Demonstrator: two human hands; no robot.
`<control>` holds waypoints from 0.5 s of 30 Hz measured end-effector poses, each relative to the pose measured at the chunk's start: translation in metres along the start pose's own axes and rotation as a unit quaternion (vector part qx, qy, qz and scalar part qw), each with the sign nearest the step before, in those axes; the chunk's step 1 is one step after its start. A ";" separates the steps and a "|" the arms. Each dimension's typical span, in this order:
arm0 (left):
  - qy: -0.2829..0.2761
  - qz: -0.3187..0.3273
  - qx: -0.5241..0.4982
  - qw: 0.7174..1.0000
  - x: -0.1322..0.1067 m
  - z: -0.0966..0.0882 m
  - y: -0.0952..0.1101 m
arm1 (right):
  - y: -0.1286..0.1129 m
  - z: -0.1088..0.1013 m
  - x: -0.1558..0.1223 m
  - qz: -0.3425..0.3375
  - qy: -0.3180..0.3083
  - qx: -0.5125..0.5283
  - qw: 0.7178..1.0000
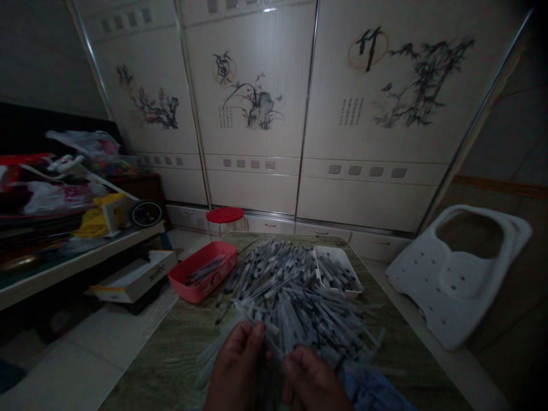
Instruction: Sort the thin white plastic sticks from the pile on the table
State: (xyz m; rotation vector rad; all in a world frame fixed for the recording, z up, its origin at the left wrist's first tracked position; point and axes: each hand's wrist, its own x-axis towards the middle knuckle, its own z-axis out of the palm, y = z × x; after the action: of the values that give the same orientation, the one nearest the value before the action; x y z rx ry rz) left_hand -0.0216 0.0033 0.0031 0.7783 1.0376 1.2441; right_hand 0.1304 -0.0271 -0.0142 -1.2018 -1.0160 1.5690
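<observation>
A big heap of thin grey pens covers the middle of a low greenish table. My left hand is at the near edge of the heap, fingers closed around one or two pens that stick up and to the right. My right hand is just beside it, fingers curled on the same bundle of pens. A red tray with a few pens sits at the heap's left, a white tray with more pens at its right.
A red stool stands behind the table before painted wardrobe doors. A cluttered shelf and a flat carton are at the left. A white moulded plastic seat leans at the right. Blue cloth lies near my right hand.
</observation>
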 end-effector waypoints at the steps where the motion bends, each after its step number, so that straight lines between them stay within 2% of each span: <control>1: 0.019 0.007 -0.002 1.000 0.001 -0.003 0.004 | -0.001 -0.003 0.000 -0.008 0.004 -0.030 1.000; 4: 0.112 0.039 -0.006 0.993 0.007 -0.019 0.017 | -0.007 -0.020 -0.001 -0.046 0.052 -0.126 0.990; 7: 0.177 0.081 0.037 0.980 0.014 -0.038 0.027 | -0.015 -0.042 0.000 -0.105 0.139 -0.237 0.956; 10: 0.180 0.109 0.129 0.969 0.019 -0.045 0.029 | -0.018 -0.060 0.004 -0.137 0.213 -0.307 0.917; 13: 0.154 0.136 0.231 0.951 0.021 -0.040 0.021 | -0.017 -0.071 0.008 -0.144 0.263 -0.345 0.889; 15: 0.120 0.141 0.239 0.953 0.022 -0.034 0.012 | -0.016 -0.075 0.010 -0.142 0.278 -0.363 0.878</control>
State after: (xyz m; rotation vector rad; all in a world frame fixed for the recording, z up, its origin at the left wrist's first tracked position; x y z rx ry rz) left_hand -0.0580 0.0245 -0.0025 1.2006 1.4981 1.3706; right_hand 0.2053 -0.0065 -0.0162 -1.7670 -1.3421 0.5244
